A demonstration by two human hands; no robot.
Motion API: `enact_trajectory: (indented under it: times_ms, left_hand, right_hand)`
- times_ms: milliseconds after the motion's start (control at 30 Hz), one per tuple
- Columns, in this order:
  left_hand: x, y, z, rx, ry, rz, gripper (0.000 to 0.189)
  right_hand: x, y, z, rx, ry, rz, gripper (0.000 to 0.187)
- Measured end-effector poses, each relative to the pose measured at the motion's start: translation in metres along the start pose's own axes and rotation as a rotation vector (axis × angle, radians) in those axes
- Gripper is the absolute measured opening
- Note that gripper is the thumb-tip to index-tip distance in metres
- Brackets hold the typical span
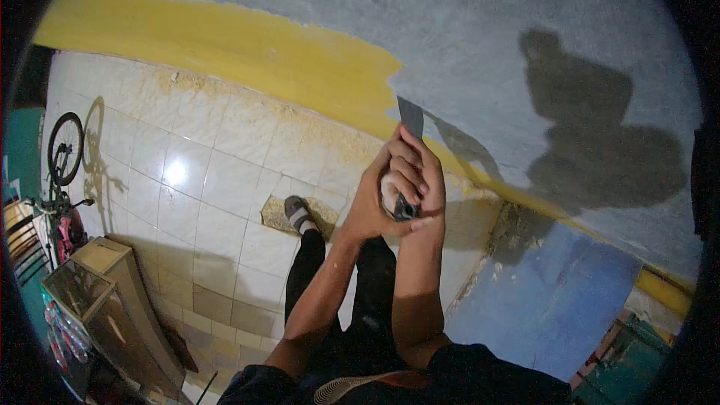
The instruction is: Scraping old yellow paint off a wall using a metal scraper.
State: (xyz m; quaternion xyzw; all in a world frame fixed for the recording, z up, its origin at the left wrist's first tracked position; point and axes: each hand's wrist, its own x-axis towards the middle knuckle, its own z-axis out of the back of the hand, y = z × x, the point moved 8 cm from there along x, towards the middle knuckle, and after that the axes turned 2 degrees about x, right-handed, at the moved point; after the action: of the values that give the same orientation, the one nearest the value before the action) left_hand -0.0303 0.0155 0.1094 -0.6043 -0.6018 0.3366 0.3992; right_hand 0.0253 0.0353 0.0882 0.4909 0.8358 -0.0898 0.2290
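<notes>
A putty knife or scraper is held in both my hands. Its flat grey metal blade (412,117) points up towards the wall, with the corner at the ragged end of a yellow painted band (242,39). Whether the blade touches the wall I cannot tell. My right hand (432,171) grips the tool, a finger lying along the blade. From the left, my left hand (374,197) wraps over it, its thumb near my right wrist. The dark handle end (405,208) shows between the hands; most of the handle is hidden. Bare grey wall surface (478,22) borders the yellow.
Yellowish scraps and dust lie on the white tiled floor (225,124) along the wall. A sandalled foot (298,212) stands on a broken tile patch. At left are a bicycle (64,152) and a glass-panelled wooden cabinet (112,298). A blue surface (545,298) lies at right.
</notes>
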Motion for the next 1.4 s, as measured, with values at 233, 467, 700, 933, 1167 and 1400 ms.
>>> enact_trajectory:
  times_ms: [233,467,700,933,1167,1400]
  left_hand:
    - [0.004,-0.002,-0.001,0.112,0.019,-0.043,0.081]
    - [0.007,0.028,0.01,0.04,-0.04,0.117,0.078]
    - [-0.004,0.057,0.023,0.222,0.003,0.067,0.092]
    - [-0.013,0.038,0.015,0.045,0.115,0.156,0.111]
    - [-0.008,0.024,0.014,0.044,0.065,0.131,0.107]
    - [-0.007,0.031,0.017,0.032,0.076,0.122,0.077]
  right_hand:
    - [0.004,0.002,0.004,0.028,-0.055,-0.04,0.02]
    - [0.024,0.008,0.042,0.134,-0.046,-0.029,0.018]
    - [0.029,-0.001,0.061,0.093,-0.212,-0.055,0.017]
    - [0.004,-0.007,0.04,-0.102,-0.142,0.058,0.015]
    - [0.008,-0.004,0.032,-0.058,-0.1,0.054,0.02]
    - [0.014,-0.004,0.039,-0.045,-0.091,0.052,0.024]
